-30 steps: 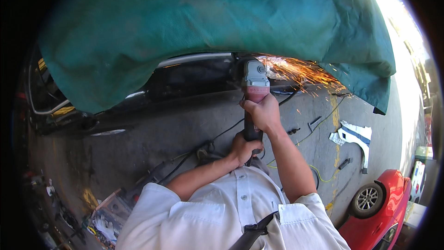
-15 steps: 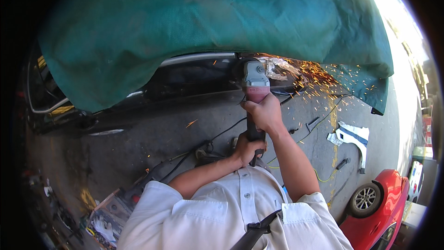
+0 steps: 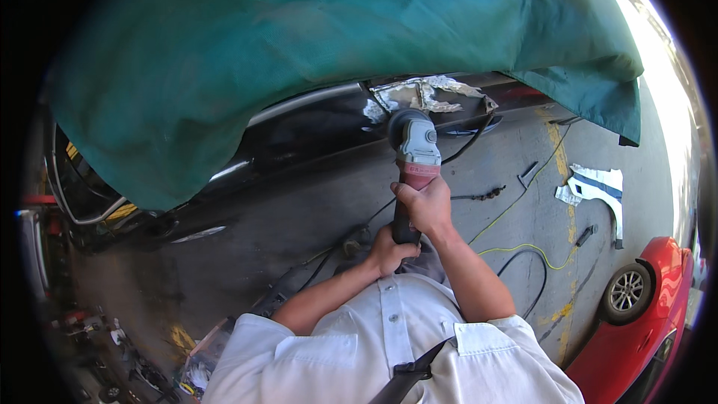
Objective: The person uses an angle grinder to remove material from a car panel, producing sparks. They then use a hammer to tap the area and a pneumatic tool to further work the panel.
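Note:
Both of my hands hold an angle grinder [image 3: 419,153] with a grey head and a red and black body. My right hand [image 3: 428,207] wraps round the body just below the head. Lower down, my left hand [image 3: 390,253] grips the rear end of the handle. The dark grinding disc [image 3: 402,126] is close to the side of a black car [image 3: 314,129]; I cannot tell whether it touches. Just beyond the disc lies a patch of bare, ragged metal [image 3: 426,96] on the bodywork. No sparks show.
A green cover [image 3: 299,37] drapes over the car. Cables and a yellow-green hose [image 3: 542,254] cross the grey floor [image 3: 299,213]. To the right lie a white fender panel [image 3: 598,191] and a red car [image 3: 647,329]. Assorted tools and parts [image 3: 112,352] crowd the lower left.
The sparks have stopped. The grinder and both hands have drawn slightly back from the bare metal, which shows more fully. The view has shifted and turned a little.

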A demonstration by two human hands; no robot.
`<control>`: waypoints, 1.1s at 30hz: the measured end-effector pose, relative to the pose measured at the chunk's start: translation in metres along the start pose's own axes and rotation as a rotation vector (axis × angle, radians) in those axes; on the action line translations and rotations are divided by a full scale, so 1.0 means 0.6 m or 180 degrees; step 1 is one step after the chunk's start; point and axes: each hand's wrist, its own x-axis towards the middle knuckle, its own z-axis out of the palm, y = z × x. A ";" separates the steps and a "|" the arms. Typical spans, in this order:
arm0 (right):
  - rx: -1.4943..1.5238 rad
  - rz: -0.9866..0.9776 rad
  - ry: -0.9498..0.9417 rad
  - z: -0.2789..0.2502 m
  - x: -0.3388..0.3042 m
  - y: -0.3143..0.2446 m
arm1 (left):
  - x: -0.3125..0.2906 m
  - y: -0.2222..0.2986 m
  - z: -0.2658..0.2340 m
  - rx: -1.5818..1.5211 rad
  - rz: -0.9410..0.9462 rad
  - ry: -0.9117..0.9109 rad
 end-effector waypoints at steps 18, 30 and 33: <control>0.0439 0.0171 0.0261 0.045 0.006 0.005 | -0.004 0.021 -0.066 0.0605 -0.0111 -0.0047; 0.1491 0.0294 -0.0287 0.046 0.028 0.051 | 0.010 0.025 -0.079 0.1411 0.0211 0.0291; 0.1615 0.0326 -0.0451 0.030 0.039 0.048 | 0.023 0.040 -0.080 0.1727 0.0050 0.0321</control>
